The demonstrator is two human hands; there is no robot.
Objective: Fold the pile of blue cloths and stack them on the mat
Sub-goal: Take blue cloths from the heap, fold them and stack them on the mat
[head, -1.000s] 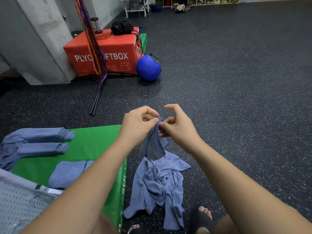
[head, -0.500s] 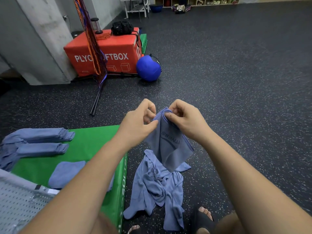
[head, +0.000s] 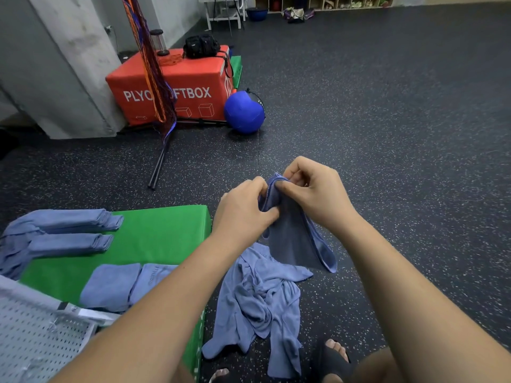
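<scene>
I hold one blue cloth [head: 293, 239] in the air above the floor. My left hand [head: 243, 211] grips its upper left edge and my right hand [head: 315, 194] pinches its top corner, both close together. Below it a crumpled pile of blue cloths [head: 260, 302] lies on the dark floor. To the left is the green mat [head: 154, 239]. On it rest two stacks of folded cloths [head: 69, 230] at the far left and a folded cloth [head: 121, 286] near its front edge.
A perforated grey metal panel [head: 36, 335] sits at the lower left. Behind are a red plyo box [head: 177, 87], a blue ball [head: 243, 111], a black bar [head: 159, 167] on the floor and hanging ropes [head: 149, 59]. My sandalled feet [head: 331, 360] stand by the pile.
My hands lifted the cloth off the pile and shifted right. The cloth now hangs lower and more open beneath both hands.
</scene>
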